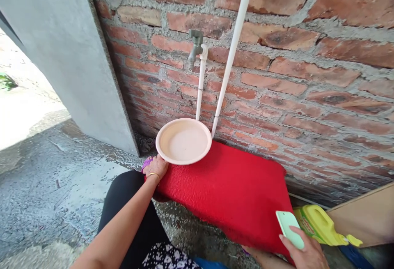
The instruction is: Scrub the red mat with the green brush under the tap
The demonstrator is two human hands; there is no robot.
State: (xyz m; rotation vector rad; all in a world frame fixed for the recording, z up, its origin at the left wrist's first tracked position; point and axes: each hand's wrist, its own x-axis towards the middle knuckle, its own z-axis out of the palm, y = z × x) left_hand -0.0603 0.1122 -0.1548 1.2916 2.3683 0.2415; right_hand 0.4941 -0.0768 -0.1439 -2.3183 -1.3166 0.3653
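Note:
A pale pink plastic basin [162, 158] rests at the far left end of a red cloth [240, 182] spread over a low bench-like surface. Its inside looks pale, and whether water is in it I cannot tell. My left hand [158, 167], with a bangle at the wrist, is closed at the basin's near left rim, fingertips partly hidden. Low on the right, my right hand [308, 252] grips a mint-green flat, round-cornered object [289, 226] with a small dark mark near one end. It is above the cloth's near right corner.
A tap [196, 47] on a white pipe stands out from the brick wall [292, 84] behind the basin. Another white pipe [233, 47] slants alongside. At right, a yellow jug [321, 224] lies tilted beside a tan board [366, 215]. Wet concrete floor [76, 191] and a grey slab [70, 43] are left.

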